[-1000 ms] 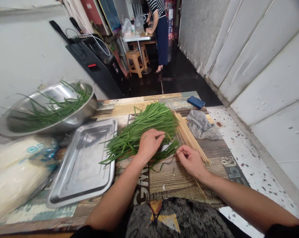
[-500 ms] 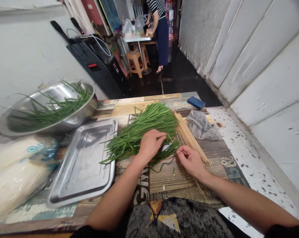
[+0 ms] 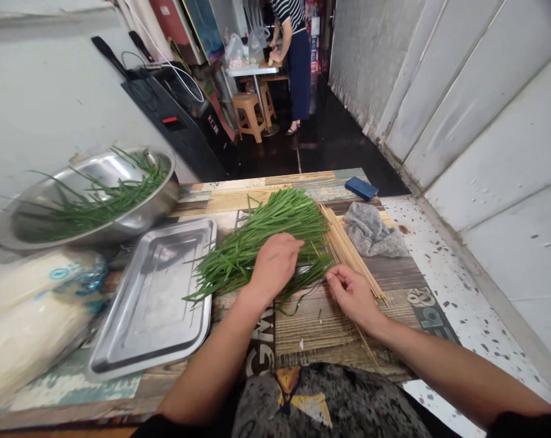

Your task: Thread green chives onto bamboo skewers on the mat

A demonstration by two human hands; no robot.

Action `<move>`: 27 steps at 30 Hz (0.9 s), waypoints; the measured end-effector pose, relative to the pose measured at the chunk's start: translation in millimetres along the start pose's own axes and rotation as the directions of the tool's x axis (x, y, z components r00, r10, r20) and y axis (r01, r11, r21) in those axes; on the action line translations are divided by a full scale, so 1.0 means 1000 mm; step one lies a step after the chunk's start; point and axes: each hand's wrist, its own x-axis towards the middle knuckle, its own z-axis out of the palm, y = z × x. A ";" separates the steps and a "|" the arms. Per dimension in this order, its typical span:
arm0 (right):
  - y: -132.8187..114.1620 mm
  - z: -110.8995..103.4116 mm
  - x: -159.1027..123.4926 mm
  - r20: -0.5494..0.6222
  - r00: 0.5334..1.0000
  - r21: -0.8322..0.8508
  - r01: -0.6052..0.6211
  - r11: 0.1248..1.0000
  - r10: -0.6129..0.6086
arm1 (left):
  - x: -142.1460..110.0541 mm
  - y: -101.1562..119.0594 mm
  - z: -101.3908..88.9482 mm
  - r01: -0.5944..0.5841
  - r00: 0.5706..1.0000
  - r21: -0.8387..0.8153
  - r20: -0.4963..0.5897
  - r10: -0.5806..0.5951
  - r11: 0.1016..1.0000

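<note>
A thick pile of green garlic chives (image 3: 275, 220) lies across the table. My left hand (image 3: 277, 263) rests over the near side of that pile, fingers curled down; what they hold is hidden. My right hand (image 3: 355, 298) is closed, thumb and forefinger pinching a thin bamboo skewer (image 3: 367, 344) whose rear end sticks out below the palm. A small bunch of chives (image 3: 308, 277) lies between the hands, with a skewer tip (image 3: 315, 248) showing just beyond it. Several loose skewers (image 3: 355, 261) lie in a bundle right of the pile.
On the left stand a metal tray (image 3: 150, 353), a steel bowl (image 3: 159, 204) with more chives, and a plastic bag of something pale (image 3: 38, 316). A grey cloth (image 3: 373, 231) and a blue box (image 3: 362, 188) lie at right. Farther off, a person (image 3: 298, 67) works at a small table.
My left hand has shifted slightly left and up, away from the skewer tip and over the chive pile. My right hand has barely moved.
</note>
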 end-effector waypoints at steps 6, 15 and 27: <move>-0.004 0.000 -0.001 0.000 1.000 -0.020 0.001 1.000 -0.001 | 0.007 -0.015 0.010 -0.089 0.994 0.188 0.086 0.074 0.978; -0.003 0.000 -0.001 0.006 1.000 -0.006 -0.015 1.000 0.015 | 0.008 -0.011 0.018 -0.035 0.997 0.188 0.071 0.022 0.982; -0.003 0.001 -0.001 -0.012 1.000 -0.015 0.008 1.000 -0.008 | 0.004 -0.005 0.011 0.153 0.987 -0.104 -0.034 -0.157 0.983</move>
